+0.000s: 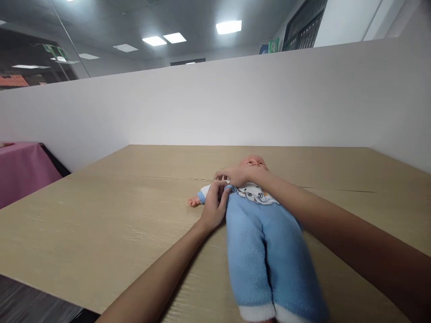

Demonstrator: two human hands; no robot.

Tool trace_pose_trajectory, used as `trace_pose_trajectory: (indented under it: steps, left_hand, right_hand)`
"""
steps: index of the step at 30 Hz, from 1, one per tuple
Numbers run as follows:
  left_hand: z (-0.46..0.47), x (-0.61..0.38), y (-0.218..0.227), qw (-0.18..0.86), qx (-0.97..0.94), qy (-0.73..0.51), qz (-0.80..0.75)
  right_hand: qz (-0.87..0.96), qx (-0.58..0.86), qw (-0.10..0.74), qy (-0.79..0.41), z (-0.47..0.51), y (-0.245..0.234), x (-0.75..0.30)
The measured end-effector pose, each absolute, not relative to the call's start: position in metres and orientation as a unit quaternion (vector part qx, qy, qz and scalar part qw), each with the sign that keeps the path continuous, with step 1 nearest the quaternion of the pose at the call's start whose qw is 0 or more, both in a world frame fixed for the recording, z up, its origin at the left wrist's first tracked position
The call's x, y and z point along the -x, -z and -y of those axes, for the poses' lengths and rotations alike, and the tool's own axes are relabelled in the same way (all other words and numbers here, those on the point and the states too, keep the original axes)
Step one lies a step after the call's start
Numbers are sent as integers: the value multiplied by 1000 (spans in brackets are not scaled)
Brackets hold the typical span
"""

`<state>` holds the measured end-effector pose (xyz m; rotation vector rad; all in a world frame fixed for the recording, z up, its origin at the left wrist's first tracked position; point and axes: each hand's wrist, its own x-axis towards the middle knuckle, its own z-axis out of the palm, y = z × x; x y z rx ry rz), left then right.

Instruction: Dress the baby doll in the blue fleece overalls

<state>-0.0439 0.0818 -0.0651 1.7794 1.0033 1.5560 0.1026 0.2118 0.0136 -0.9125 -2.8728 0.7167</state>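
Presently | clothed doll (257, 216): long axis 12-to-6 o'clock, trunk 4 o'clock from nearer right hand (238, 175), arched over doll's shoulder | left hand (214, 205) curled alongside | both grips unclear

Doll (247, 237) on table (117, 211), partition (235, 103) behind, cloth (28, 172) at far left

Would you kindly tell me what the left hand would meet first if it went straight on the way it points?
Most likely the right hand, just ahead of the left hand and reaching across the doll; whether the hands touch is unclear.
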Motion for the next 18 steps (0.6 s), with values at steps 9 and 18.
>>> trace_pose_trajectory:
  steps: [9,18]
  left_hand:
    - [-83,45,67,266,-679,-573,-373]
    - [-91,47,76,220,-710,-551,-380]
  right_hand:
    - [943,272,-43,-188,-207,-17,-102]
    - [936,301,-22,-180,-205,-13,-107]
